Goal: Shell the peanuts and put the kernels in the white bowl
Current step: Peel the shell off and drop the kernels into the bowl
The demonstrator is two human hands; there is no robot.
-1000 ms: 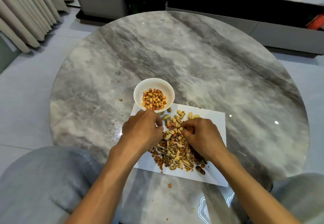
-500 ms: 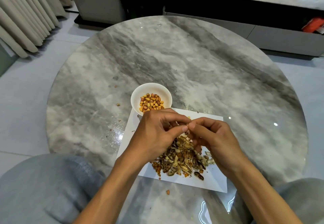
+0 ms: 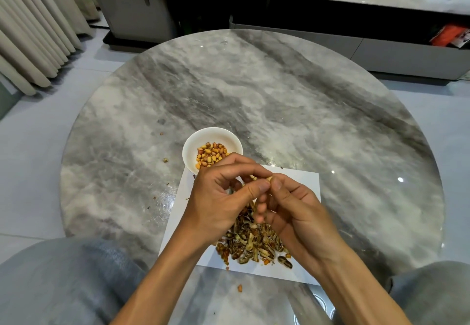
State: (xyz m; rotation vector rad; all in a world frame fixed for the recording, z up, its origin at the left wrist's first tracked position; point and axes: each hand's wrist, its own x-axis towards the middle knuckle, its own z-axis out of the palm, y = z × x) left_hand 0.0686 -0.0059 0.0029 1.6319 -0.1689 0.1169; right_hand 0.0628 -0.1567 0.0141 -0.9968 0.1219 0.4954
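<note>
Pinching a peanut (image 3: 263, 178) between them, the left hand (image 3: 221, 197) and the right hand (image 3: 292, 207) meet above the white paper sheet (image 3: 302, 185), just on the near side of the white bowl (image 3: 212, 148). Each grip is narrow, thumb and forefinger closed on the same nut, the left from its left end, the right from its right end. Only a pale sliver of shell shows between the fingertips, so its long axis seems to run left to right, roughly level, parallel to the near rim of the bowl; which end points where I cannot tell.

A second ago both hands were low over the shell pile (image 3: 254, 241), well apart from each other, the right fingers down among the shells. Half a second ago they had risen and joined at the thumbs. Now they sit in much the same joined pose, a little nearer the bowl, with the left knuckles overlapping the bowl's near rim in the view.

The bowl stands on the round marble counter (image 3: 279, 101), touching the far left corner of the sheet, and holds a heap of yellow and reddish kernels (image 3: 211, 154) gathered toward its near right side. The shell pile lies on the sheet on the near side of the bowl, partly under the right wrist. A few crumbs (image 3: 165, 160) lie on the counter left of the bowl.
</note>
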